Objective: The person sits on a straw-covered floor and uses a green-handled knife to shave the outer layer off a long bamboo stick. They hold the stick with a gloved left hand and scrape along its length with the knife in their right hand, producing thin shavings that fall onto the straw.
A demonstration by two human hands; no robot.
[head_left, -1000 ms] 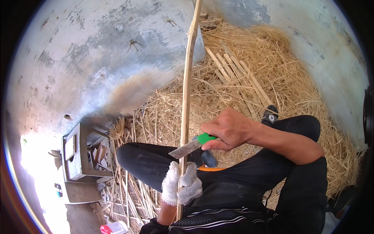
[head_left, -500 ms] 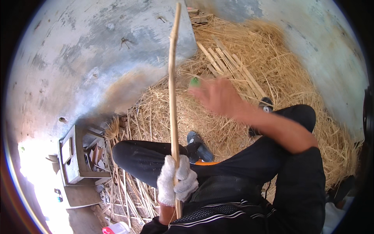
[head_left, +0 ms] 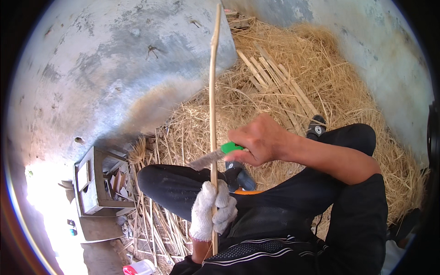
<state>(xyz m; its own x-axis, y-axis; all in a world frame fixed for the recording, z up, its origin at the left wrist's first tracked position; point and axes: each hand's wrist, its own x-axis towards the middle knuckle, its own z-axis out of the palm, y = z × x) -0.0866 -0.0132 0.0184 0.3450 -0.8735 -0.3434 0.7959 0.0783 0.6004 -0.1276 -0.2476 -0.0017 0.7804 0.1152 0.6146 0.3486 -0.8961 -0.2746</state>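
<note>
In a white knitted glove, my left hand (head_left: pixel 213 208) is closed around the lower part of a long pale wooden stick (head_left: pixel 212 101), which looks like split bamboo and stands nearly upright in front of me. My bare right hand (head_left: pixel 259 141) grips a knife (head_left: pixel 206 159) by its green handle. The blade reaches leftward across the stick a little above the glove. Whether its edge bites into the wood, I cannot tell.
Shavings (head_left: pixel 316 64) cover the floor, with several pale slats (head_left: pixel 275 78) lying on them. A wooden stool frame (head_left: pixel 98 183) stands at the left beside thin sticks (head_left: pixel 153 229). Near the lower edge lies a red-and-white container (head_left: pixel 139 267). Grey walls (head_left: pixel 114 59) enclose the corner.
My right hand has come down and toward me, bringing the knife from beyond the stick to across it, just above the glove. My left hand keeps its hold on the stick.
</note>
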